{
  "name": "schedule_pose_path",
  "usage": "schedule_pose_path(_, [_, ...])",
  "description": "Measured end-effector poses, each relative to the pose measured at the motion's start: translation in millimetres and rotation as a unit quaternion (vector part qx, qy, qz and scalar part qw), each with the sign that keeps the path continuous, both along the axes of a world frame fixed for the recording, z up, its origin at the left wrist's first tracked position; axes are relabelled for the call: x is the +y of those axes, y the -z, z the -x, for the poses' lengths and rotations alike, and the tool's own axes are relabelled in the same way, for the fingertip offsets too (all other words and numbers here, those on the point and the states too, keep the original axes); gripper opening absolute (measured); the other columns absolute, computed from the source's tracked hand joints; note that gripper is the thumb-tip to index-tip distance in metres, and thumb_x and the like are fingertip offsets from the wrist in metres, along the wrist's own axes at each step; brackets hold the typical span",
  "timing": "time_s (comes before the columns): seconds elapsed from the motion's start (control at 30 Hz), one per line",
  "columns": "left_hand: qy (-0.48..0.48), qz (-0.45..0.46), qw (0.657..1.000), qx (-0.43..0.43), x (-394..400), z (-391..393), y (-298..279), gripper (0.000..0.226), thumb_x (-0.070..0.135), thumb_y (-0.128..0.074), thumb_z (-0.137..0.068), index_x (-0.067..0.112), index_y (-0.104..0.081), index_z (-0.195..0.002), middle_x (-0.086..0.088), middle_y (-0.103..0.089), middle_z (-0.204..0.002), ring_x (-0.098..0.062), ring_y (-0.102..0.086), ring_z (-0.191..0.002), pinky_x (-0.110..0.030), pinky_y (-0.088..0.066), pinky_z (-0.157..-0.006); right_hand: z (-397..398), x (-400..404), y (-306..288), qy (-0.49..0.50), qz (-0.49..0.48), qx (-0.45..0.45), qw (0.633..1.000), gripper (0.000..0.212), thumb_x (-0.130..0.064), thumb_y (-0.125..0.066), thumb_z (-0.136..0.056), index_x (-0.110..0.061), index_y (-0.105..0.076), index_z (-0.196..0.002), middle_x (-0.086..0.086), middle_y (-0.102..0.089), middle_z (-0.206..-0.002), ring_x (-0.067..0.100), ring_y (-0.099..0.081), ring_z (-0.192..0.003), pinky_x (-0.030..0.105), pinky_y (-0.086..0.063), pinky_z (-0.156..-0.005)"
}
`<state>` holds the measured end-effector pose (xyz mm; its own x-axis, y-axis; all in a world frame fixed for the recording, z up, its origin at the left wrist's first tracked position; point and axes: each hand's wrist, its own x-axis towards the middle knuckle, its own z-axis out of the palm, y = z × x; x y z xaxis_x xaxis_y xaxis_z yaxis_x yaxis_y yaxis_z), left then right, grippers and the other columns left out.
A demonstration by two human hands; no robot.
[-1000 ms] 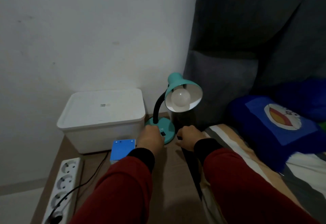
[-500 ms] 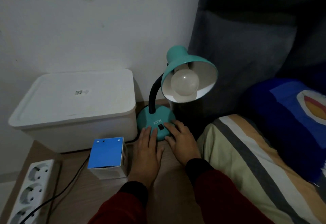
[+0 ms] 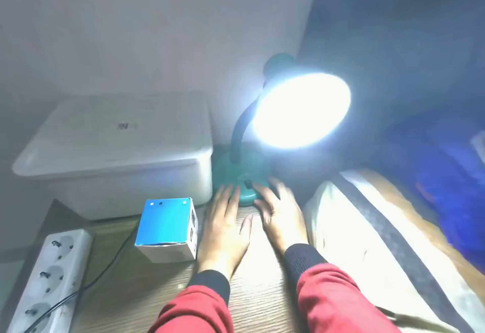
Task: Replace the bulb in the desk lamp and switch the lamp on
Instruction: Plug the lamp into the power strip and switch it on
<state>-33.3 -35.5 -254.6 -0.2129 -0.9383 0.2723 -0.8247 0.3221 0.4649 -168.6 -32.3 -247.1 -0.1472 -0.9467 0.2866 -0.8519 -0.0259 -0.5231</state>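
Observation:
The teal desk lamp stands on the wooden table, its round base point(image 3: 231, 170) at the centre and its shade point(image 3: 301, 107) blazing white, so the bulb inside is lost in glare. A black switch point(image 3: 247, 183) sits on the front of the base. My left hand point(image 3: 225, 225) lies flat on the table with fingertips on the base's left front edge. My right hand point(image 3: 279, 212) rests with fingers spread on the base's right front, beside the switch. Neither hand holds anything.
A blue and white bulb box point(image 3: 168, 230) stands left of my left hand. A white lidded bin point(image 3: 118, 149) sits behind it. A white power strip point(image 3: 49, 277) with a black cable lies at the left edge. Striped bedding point(image 3: 380, 240) borders the table on the right.
The lamp has come on and floods the scene with light. Both hands stay at the base, the right fingers slightly spread and blurred.

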Motion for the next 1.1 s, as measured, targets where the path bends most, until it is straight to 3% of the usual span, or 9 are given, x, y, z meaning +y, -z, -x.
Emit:
schedule_pose_path(0.1, [-0.008,-0.008,1.000,0.001,2.3,0.9,-0.2,0.061,0.036,-0.054,-0.080,0.010,-0.048,-0.135,-0.008,-0.049,-0.142,-0.026,-0.042,-0.135,-0.038,-0.029,-0.113,1.3,0.2,2.5,0.009,0.006,0.020,1.000,0.036,-0.035,-0.048,-0.083,-0.013,-0.062,-0.107,0.012,-0.066,-0.111,0.033,-0.064,-0.095,0.029,-0.044,-0.086])
schedule_pose_path(0.17, [-0.010,-0.010,1.000,0.001,1.6,1.5,0.0,0.063,0.032,-0.060,-0.078,0.009,-0.048,-0.135,-0.009,-0.049,-0.142,-0.026,-0.043,-0.134,-0.039,-0.027,-0.112,2.0,-1.3,4.4,0.020,0.004,0.033,0.999,0.040,-0.037,-0.046,-0.083,-0.009,-0.063,-0.105,0.011,-0.067,-0.109,0.033,-0.064,-0.094,0.029,-0.045,-0.084])
schedule_pose_path(0.33, [-0.018,0.001,1.000,-0.001,1.0,1.5,1.8,0.065,0.041,-0.043,-0.078,0.010,-0.049,-0.134,-0.008,-0.050,-0.141,-0.026,-0.044,-0.134,-0.041,-0.030,-0.111,1.6,-1.7,6.2,0.015,0.015,0.047,0.999,0.040,-0.039,-0.045,-0.083,-0.009,-0.064,-0.102,0.011,-0.067,-0.110,0.031,-0.064,-0.095,0.030,-0.052,-0.078])
schedule_pose_path(0.57, [-0.010,0.004,1.000,0.015,0.8,2.2,3.9,0.064,0.033,-0.058,-0.078,0.011,-0.047,-0.136,-0.007,-0.046,-0.145,-0.024,-0.038,-0.137,-0.037,-0.026,-0.114,2.6,-2.4,8.5,0.013,0.027,0.063,0.998,0.040,-0.040,-0.044,-0.084,-0.011,-0.063,-0.104,0.010,-0.067,-0.113,0.031,-0.065,-0.096,0.030,-0.054,-0.076])
schedule_pose_path(0.7, [-0.012,-0.002,1.000,0.023,1.2,2.5,2.1,0.064,0.038,-0.048,-0.080,0.012,-0.045,-0.138,-0.006,-0.044,-0.146,-0.024,-0.037,-0.138,-0.035,-0.023,-0.114,2.7,-2.7,8.3,0.009,0.025,0.063,0.998,0.041,-0.040,-0.043,-0.085,-0.010,-0.063,-0.104,0.010,-0.066,-0.114,0.031,-0.064,-0.098,0.032,-0.056,-0.077])
schedule_pose_path(0.87, [-0.010,-0.002,1.000,0.026,1.2,3.0,1.7,0.065,0.031,-0.057,-0.077,0.010,-0.046,-0.137,-0.008,-0.046,-0.144,-0.025,-0.039,-0.137,-0.035,-0.022,-0.113,2.0,-2.7,7.2,0.008,0.031,0.062,0.998,0.039,-0.038,-0.045,-0.084,-0.010,-0.064,-0.104,0.009,-0.067,-0.114,0.030,-0.066,-0.097,0.030,-0.056,-0.076])
schedule_pose_path(1.1, [-0.014,0.009,1.000,0.023,1.7,2.6,2.6,0.064,0.038,-0.046,-0.078,0.010,-0.047,-0.136,-0.009,-0.049,-0.142,-0.026,-0.041,-0.135,-0.037,-0.027,-0.112,1.3,-2.1,5.7,0.008,0.030,0.065,0.997,0.039,-0.037,-0.044,-0.084,-0.010,-0.064,-0.104,0.009,-0.067,-0.113,0.030,-0.066,-0.096,0.030,-0.056,-0.073])
